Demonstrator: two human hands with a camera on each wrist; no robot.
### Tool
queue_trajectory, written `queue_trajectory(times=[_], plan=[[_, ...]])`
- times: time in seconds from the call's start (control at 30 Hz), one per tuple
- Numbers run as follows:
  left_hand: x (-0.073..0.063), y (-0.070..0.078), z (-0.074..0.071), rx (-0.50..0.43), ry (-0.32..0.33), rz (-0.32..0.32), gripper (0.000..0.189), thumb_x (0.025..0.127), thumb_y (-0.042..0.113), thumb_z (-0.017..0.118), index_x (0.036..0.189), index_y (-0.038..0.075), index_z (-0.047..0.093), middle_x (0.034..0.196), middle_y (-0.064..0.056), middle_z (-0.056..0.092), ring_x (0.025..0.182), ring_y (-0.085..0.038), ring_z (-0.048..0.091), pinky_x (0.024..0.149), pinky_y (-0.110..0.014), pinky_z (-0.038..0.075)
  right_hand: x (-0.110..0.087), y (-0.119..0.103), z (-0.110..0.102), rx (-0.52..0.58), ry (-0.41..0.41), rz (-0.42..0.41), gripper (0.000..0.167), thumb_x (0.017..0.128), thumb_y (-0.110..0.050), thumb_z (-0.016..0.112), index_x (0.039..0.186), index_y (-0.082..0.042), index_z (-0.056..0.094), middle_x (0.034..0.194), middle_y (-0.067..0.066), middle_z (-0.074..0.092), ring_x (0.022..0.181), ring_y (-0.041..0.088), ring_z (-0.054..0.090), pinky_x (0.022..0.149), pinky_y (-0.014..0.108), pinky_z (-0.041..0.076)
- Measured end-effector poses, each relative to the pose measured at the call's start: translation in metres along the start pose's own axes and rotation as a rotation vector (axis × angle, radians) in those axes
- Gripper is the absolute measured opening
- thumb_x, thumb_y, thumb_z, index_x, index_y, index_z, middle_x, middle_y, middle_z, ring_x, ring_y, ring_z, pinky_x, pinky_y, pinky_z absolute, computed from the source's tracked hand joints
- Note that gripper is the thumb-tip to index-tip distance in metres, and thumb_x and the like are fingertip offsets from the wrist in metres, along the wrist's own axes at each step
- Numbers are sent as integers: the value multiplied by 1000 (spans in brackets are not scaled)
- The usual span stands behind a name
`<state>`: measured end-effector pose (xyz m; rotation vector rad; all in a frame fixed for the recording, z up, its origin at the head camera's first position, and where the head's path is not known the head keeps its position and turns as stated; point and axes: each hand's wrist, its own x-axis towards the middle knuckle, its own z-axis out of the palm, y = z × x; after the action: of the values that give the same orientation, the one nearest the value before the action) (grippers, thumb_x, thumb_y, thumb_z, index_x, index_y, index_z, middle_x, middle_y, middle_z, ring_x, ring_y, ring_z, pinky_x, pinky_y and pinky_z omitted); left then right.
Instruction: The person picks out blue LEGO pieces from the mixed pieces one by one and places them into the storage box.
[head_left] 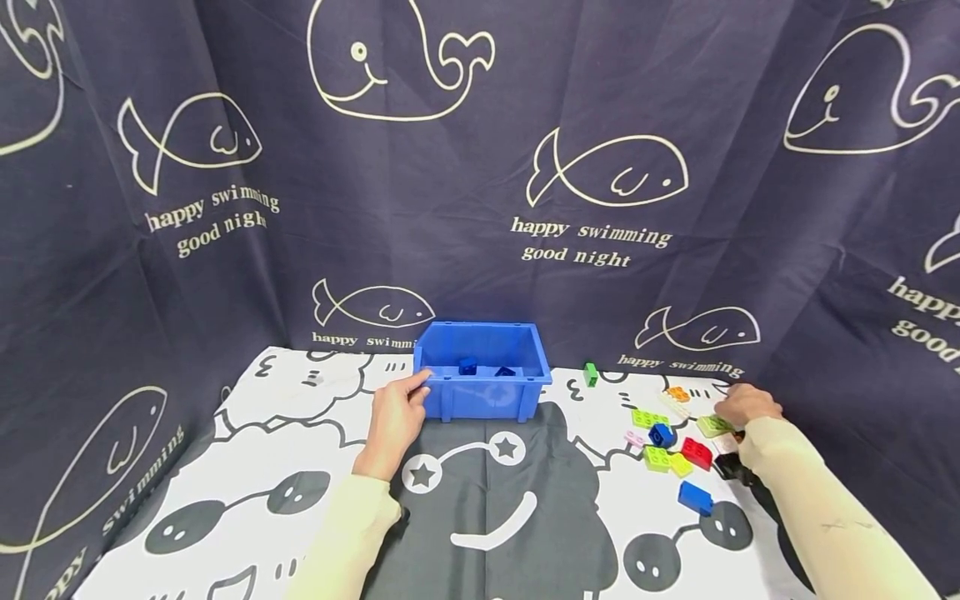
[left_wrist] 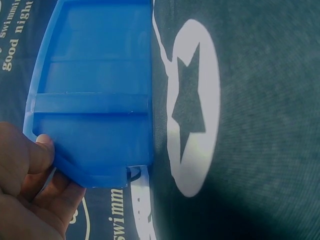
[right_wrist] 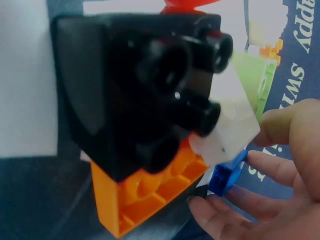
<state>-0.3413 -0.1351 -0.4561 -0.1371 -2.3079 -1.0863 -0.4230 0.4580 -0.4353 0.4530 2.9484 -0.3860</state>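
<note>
At the left front corner of the blue bin (head_left: pixel 483 400), my left hand (head_left: pixel 393 421) pinches the rim. In the left wrist view the thumb (left_wrist: pixel 45 147) lies on the bin's outer wall (left_wrist: pixel 95 135). Two dark blue bricks (head_left: pixel 467 366) lie inside the bin. My right hand (head_left: pixel 748 404) is at the far right, by the back of a brick pile. In the right wrist view its fingers (right_wrist: pixel 272 167) are around a small blue brick (right_wrist: pixel 227 172); I cannot tell whether they pinch it. Closer are a white brick (right_wrist: pixel 227 120), an orange brick (right_wrist: pixel 135 195) and a black brick (right_wrist: pixel 135 90).
Near my right hand lie lime bricks (head_left: pixel 657 458), a red brick (head_left: pixel 697 452), a yellow brick (head_left: pixel 681 465) and blue bricks (head_left: pixel 696 498). A green brick (head_left: pixel 591 374) stands right of the bin. Behind hangs a dark printed curtain (head_left: pixel 480 200).
</note>
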Motion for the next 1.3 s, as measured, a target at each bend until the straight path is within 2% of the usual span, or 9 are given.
queue_trajectory(times=[0.2,0.37,0.57,0.97,1.13,1.3], plan=[[-3,-1,1,3,9,14,31,88,0,76,117,11,80,112,-12,78,108,-35,73,91,-51,57,3,7,4,36,26,17,25,84,-16,64,98,5,65,93,27,65,85,45,59,70,51,50],[-4,0,1,9,0,11,31,88,1,77,117,11,80,111,-12,78,108,-35,73,92,-51,57,8,14,9,21,59,11,19,86,-14,64,95,2,65,91,28,64,84,45,61,70,52,51],[-3,0,1,8,4,26,31,88,1,77,117,11,80,111,-12,78,107,-35,74,91,-51,57,9,15,9,18,87,-11,24,90,-11,57,103,7,65,93,30,64,81,43,62,69,51,52],[-3,0,0,5,6,14,31,88,1,77,118,11,80,111,-13,78,108,-35,73,92,-51,57,2,10,7,39,97,-34,24,89,-12,59,102,8,65,86,24,64,77,39,60,65,46,50],[-2,0,0,2,11,18,31,88,1,76,117,11,80,111,-13,78,108,-35,73,92,-51,57,-2,6,2,51,138,-74,15,85,-10,61,92,2,67,83,22,64,77,40,60,67,49,50],[-1,0,0,2,11,16,31,89,2,76,118,12,80,112,-12,78,108,-35,73,92,-50,57,-2,1,-3,78,178,-83,7,82,-9,65,85,-3,64,80,19,63,76,39,59,65,47,48]])
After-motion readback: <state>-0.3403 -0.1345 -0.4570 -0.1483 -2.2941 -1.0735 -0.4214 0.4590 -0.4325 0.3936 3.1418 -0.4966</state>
